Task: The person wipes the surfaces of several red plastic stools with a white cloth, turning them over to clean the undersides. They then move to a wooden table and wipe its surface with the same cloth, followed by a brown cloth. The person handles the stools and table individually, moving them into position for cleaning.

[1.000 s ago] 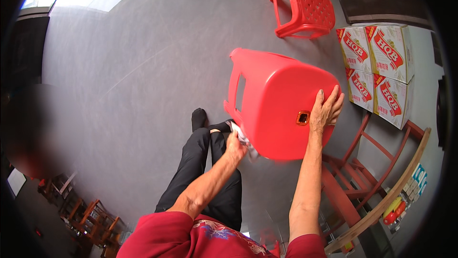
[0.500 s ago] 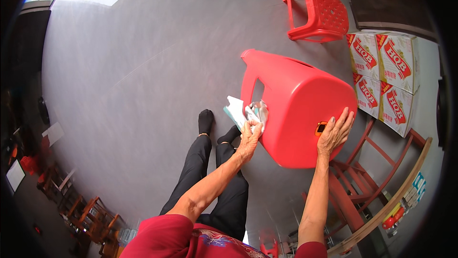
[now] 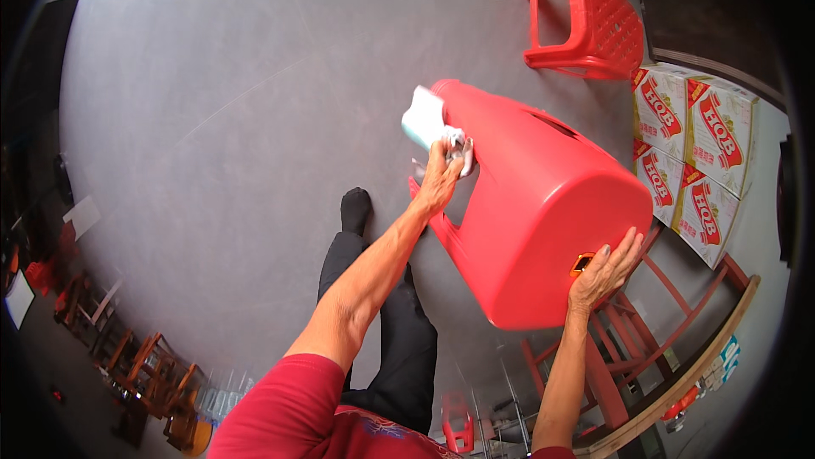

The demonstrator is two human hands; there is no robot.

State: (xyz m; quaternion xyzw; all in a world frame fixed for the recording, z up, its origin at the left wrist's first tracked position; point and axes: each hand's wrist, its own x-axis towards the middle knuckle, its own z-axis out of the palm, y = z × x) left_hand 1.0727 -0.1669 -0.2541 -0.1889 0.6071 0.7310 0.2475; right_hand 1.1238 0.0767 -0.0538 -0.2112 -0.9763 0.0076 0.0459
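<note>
A red plastic stool (image 3: 560,213) is tipped on its side in front of me, its smooth seat turned toward me and its legs pointing away to the upper left. My right hand (image 3: 604,276) grips it at the seat's right edge, beside a small orange-and-black patch (image 3: 581,264). In my left hand (image 3: 441,174) is a crumpled white and pale green cloth (image 3: 426,117), bunched in the fingers against the stool's leg side. The cloth's loose end flops upward, a little blurred. Whether any leg touches the floor is hard to see.
Another red stool (image 3: 586,26) lies on its side on the grey floor (image 3: 212,162) farther off. Stacked white and red cartons (image 3: 717,132) stand at the right. Close to my right arm is a reddish wooden chair (image 3: 624,336). Small wooden chairs (image 3: 144,370) line the lower left.
My left hand has slid the cloth up along the stool toward its leg ends. The stool's seat end has shifted slightly down and right, with my right hand still on it.
</note>
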